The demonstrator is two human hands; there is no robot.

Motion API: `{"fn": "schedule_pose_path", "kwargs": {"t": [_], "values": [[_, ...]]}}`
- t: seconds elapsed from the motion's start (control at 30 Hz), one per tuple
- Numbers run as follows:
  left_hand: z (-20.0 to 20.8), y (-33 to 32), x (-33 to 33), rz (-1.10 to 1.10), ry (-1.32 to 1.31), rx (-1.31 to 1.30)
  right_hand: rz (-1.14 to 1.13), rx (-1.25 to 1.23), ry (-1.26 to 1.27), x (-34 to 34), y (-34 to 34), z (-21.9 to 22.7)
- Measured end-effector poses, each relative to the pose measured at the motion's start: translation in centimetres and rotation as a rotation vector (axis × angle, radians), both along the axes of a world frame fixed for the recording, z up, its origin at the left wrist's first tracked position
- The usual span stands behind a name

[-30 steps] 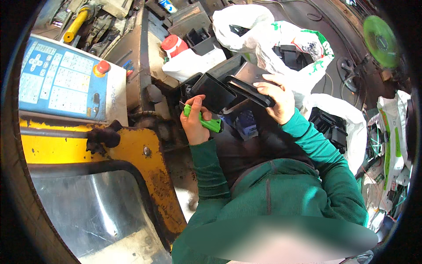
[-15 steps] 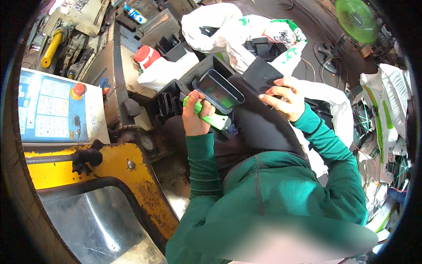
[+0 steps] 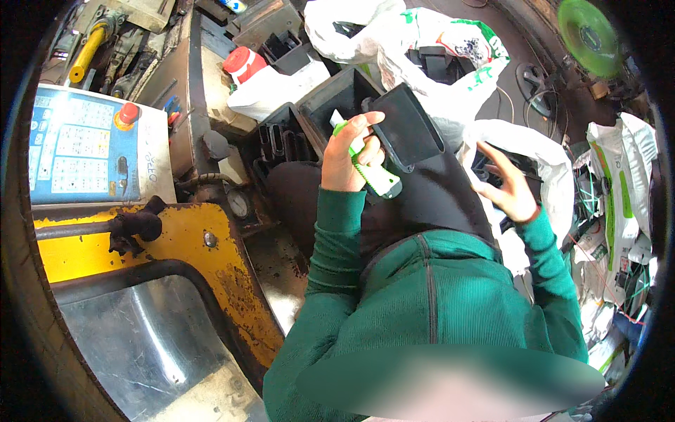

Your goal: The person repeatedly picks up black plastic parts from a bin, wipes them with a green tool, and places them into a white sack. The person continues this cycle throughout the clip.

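My left hand (image 3: 346,156) is closed around a green and white utility knife (image 3: 380,181), and its thumb also pins the rim of a black moulded plastic piece (image 3: 411,126) that stands up above my lap. My right hand (image 3: 512,188) hovers to the right with fingers spread and nothing in it, just above a white bag (image 3: 545,151) with black parts inside. Both sleeves are green. A dark cloth (image 3: 429,204) covers my lap under the black piece.
A yellow machine body (image 3: 176,246) with a metal chute (image 3: 133,337) fills the lower left. A blue control panel (image 3: 77,148) with a red button is at the left. Black plastic boxes (image 3: 288,137), a red-capped white jug (image 3: 246,67), more white bags (image 3: 436,42) and a green disc (image 3: 587,32) lie ahead.
My right hand has let go of the black piece and swung right toward the white bag. My left hand now holds the black piece upright together with the knife.
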State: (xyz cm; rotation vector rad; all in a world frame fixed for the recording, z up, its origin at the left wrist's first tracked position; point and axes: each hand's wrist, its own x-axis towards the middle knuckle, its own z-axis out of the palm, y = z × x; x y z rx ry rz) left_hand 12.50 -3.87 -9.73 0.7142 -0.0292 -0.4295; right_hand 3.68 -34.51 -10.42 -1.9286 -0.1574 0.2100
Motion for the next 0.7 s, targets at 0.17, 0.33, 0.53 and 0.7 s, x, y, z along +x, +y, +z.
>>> {"fn": "schedule_pose_path", "kwargs": {"t": [0.17,0.33,0.53,0.7], "values": [[-0.3,-1.0,0.6,-0.214,-0.082,-0.047,0.13,0.636,0.126,3.6,8.8,1.8],[-1.0,0.6,2.3,0.003,-0.084,0.062,-0.108,0.565,0.19,4.0,7.7,-0.4],[-7.1,8.8,12.1,0.42,0.03,0.796,-0.241,-0.489,0.078,0.4,-7.8,-3.4],[-19.0,9.1,19.1,-0.261,-0.45,1.709,-0.032,-0.867,0.068,-2.2,-11.1,-5.8]]}}
